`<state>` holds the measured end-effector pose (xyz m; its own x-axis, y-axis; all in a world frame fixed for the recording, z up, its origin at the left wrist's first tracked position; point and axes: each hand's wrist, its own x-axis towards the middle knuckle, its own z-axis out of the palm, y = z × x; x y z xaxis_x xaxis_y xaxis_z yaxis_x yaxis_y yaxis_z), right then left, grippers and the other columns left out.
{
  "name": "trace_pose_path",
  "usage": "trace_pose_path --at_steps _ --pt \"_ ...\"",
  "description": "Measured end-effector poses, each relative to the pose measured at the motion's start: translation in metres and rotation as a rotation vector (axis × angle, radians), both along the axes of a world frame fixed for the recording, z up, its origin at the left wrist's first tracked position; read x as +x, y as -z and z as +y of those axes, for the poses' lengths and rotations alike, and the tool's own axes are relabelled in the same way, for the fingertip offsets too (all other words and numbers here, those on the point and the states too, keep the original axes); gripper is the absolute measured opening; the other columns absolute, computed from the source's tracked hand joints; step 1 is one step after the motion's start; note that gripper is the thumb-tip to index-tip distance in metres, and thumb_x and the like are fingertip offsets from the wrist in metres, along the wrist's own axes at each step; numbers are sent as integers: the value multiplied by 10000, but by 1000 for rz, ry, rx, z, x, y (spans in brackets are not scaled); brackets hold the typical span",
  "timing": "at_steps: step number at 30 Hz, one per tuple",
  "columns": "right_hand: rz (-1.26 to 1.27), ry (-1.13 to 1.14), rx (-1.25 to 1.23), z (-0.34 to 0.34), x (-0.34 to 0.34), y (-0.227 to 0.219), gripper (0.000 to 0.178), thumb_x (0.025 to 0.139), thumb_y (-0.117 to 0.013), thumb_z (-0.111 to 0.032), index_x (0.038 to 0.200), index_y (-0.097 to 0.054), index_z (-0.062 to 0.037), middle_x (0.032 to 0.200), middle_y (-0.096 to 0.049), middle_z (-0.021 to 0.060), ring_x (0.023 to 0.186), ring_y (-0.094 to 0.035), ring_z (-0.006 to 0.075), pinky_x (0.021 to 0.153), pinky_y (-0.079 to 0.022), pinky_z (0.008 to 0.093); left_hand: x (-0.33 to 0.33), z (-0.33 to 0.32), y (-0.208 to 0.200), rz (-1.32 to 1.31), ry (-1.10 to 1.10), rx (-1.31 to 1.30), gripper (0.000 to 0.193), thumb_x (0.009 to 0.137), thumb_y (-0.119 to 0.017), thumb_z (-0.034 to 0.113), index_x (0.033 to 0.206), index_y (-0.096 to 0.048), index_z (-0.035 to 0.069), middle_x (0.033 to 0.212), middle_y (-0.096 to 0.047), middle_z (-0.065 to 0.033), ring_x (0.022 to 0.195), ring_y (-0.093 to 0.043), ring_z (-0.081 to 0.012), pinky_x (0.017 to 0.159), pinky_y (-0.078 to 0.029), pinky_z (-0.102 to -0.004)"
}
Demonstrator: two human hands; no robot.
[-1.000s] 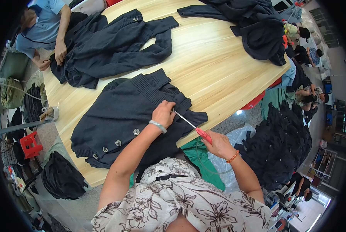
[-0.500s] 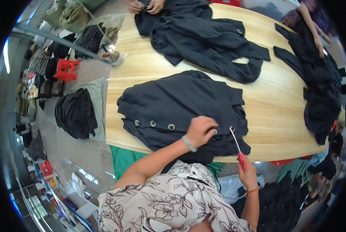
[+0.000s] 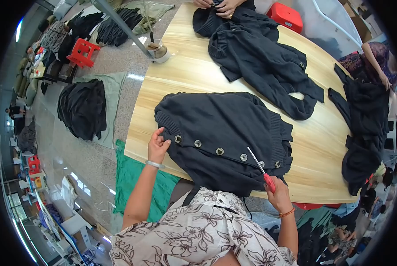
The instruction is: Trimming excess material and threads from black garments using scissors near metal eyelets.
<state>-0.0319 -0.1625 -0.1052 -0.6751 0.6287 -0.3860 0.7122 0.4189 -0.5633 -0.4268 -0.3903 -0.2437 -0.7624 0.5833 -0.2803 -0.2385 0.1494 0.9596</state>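
Observation:
A dark knitted cardigan [image 3: 216, 119] lies front up on the table before me, its ribbed collar to the left. Several round, shiny buttons run along its near side, among them one button [image 3: 219, 151] at the middle. At the collar end, my left hand [image 3: 157, 146] has its fingers and thumb closed on the cardigan's edge, beside the leftmost button. My right hand [image 3: 278, 195] grips a red-handled tool [image 3: 268, 181] with a long, thin metal shaft. The shaft points up and left over the buttons on the right; its exact kind is unclear.
Another dark cardigan [image 3: 260, 62] lies farther back on the wooden table [image 3: 316, 146]. A person's hands [image 3: 225, 8] hold dark knitwear at the far edge; another person's arm [image 3: 378, 66] reaches dark garments at right. A cup-like container [image 3: 160, 52] stands by a metal pole at the left edge.
My left hand has moved left from the right-hand buttons to the collar. The tool's tip has come away from a button on the right. The view has shifted.

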Motion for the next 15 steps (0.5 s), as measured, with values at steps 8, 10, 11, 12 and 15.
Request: trace_pose_path --at_steps 8,10,11,12,15 --pt "0 -46 -96 -23 -38 -2 249 856 -650 -144 1092 -598 -86 877 -622 185 836 -604 397 731 -477 449 -39 54 -2 -149 -181 -384 424 862 -726 262 1185 -498 110 862 -637 -46 617 -625 -124 477 -519 -269" --pt "-6 -65 -113 -26 -44 -5 264 856 -659 -157 1106 -603 -95 891 -622 184 842 -602 397 732 -475 452 -49 50 13 -103 -161 -300 356 852 -737 248 1103 -550 77 817 -631 -28 589 -592 -104 449 -476 -250" --pt "-16 -68 -106 -27 -45 -5 277 853 -664 -168 1116 -605 -102 896 -622 181 846 -603 395 733 -478 452 -48 52 12 -58 -147 -218 298 842 -748 233 1021 -603 45 773 -625 -10 560 -559 -84 420 -434 -232" --pt "-20 -56 -105 -29 -48 -8 277 853 -664 -168 1116 -605 -102 896 -622 181 846 -603 395 733 -478 452 -45 45 7 -34 -146 -211 229 851 -727 182 996 -618 42 770 -632 0 544 -552 -83 410 -425 -231" --pt "21 -193 -164 -33 -46 -17 303 833 -670 -187 1125 -616 -127 908 -640 170 856 -617 376 741 -493 441 -25 47 -56 -310 -85 115 281 883 -649 80 1152 -591 27 1010 -660 -48 859 -645 -135 692 -553 -278"
